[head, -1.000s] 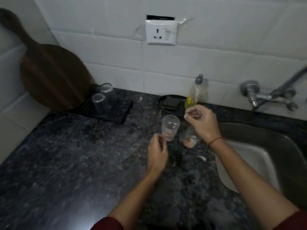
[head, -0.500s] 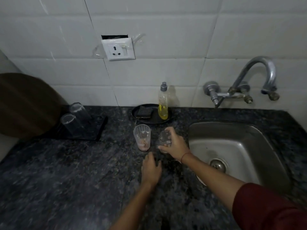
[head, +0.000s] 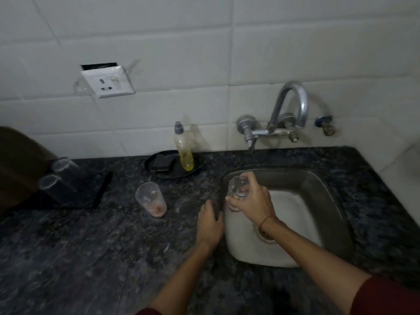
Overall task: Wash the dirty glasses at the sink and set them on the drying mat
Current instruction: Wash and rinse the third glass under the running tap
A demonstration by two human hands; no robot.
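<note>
Glasses in view: 4. The held glass (head: 238, 187) is clamped in the right hand (head: 252, 202), fingers and thumb curled round its wall. It is tilted and sits above the far-left corner of the sink (head: 318, 201), below and left of the faucet (head: 293, 105). A red thread (head: 268, 220) circles the right wrist. The left hand (head: 210, 223) holds nothing — fingers extended, palm down on the counter (head: 91, 246), just beside the sink's left rim and near the held glass.

The dirty glass (head: 151, 198) stands upright on the counter, left of the sink, with reddish residue in its base. It is apart from both hands.

The drying mat (head: 97, 188) lies at the far left of the counter. 2 clear glasses stand on it, rims down and close together — the nearer glass (head: 48, 184) and the farther glass (head: 62, 164). A brown wooden board (head: 18, 160) stands behind the mat.

Between the dirty glass and the wall, a black tray (head: 172, 175) carries a dark sponge (head: 161, 163) and an upright soap bottle (head: 184, 151) of yellow liquid. A white socket (head: 106, 81) is fixed to the tiled wall above.
</note>
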